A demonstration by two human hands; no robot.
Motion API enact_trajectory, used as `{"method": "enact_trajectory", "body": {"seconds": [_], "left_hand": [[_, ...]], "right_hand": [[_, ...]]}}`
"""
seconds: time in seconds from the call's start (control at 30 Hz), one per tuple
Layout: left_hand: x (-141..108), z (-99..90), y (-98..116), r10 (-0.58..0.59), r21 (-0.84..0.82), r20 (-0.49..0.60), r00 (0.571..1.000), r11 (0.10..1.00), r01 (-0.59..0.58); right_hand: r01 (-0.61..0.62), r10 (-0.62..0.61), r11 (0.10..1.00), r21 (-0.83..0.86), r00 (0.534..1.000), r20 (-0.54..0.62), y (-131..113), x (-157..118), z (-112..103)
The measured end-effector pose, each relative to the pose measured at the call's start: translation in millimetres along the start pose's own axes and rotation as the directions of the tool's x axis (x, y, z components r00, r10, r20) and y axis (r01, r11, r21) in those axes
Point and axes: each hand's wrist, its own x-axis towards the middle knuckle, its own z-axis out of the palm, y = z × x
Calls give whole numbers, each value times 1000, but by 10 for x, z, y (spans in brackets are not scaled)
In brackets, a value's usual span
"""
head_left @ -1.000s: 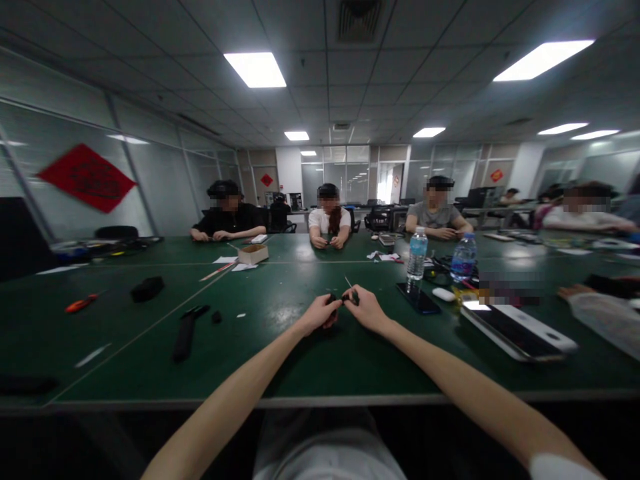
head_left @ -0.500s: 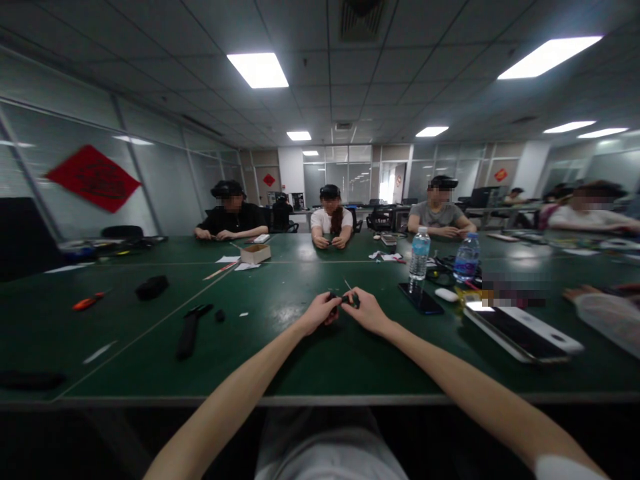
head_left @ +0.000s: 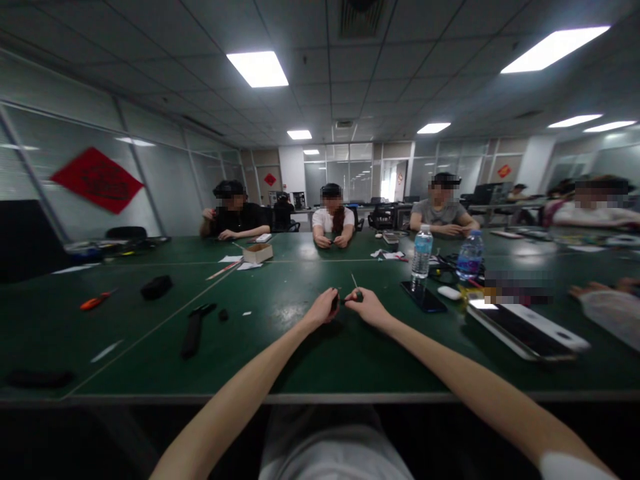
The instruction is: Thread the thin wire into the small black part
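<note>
Above the green table [head_left: 280, 360], my left hand [head_left: 321, 308] is closed around a small black part [head_left: 335, 301], whose shape is mostly hidden by the fingers. Just to its right, my right hand [head_left: 371, 309] is closed on a screwdriver [head_left: 355, 281]. Its thin pale shaft points up and away from me, and its dark handle lies within the fingers. A small dark bit shows at the right fingertips, close to the left hand; I cannot tell whether it touches the black part.
Left of my hands lie a black T-shaped part [head_left: 193, 333], a black block [head_left: 157, 287] and an orange-handled screwdriver [head_left: 95, 301]. A small carton [head_left: 258, 252] stands farther back. To the right are a phone [head_left: 423, 296], two water bottles [head_left: 423, 253] and a white device [head_left: 530, 330]. Several people sit opposite.
My hands have drawn slightly apart, and the screwdriver shaft now stands more upright. The person opposite on the left has raised one hand. The whole view has shifted slightly.
</note>
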Motion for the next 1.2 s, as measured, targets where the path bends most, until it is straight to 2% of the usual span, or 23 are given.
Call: {"method": "enact_trajectory", "body": {"seconds": [0.1,0.27,0.43,0.63,0.83,1.03,1.2], "left_hand": [[7,-2,-11,32,-18,60,998,999,-31],[-15,40,-8,123,69,111,986,989,-131],[-26,29,-34,190,154,91,977,967,-203],[-16,9,-51,259,112,44,965,958,-262],[-9,10,-40,274,21,47,961,961,-275],[-8,31,-15,272,-15,37,961,962,-272],[-78,39,96,248,-28,108,963,969,-246]], "right_hand": [[-4,5,1000,30,998,-57,-16,6,4],[-24,25,1000,6,997,-78,19,-1,-9],[-4,2,1000,-26,997,-82,91,14,-28],[-15,14,1000,-2,997,-75,140,28,-33],[-4,6,1000,21,998,-67,91,18,-56],[-65,66,998,19,996,-58,64,20,-64],[-26,24,999,-36,998,-53,53,-5,-55]]}}
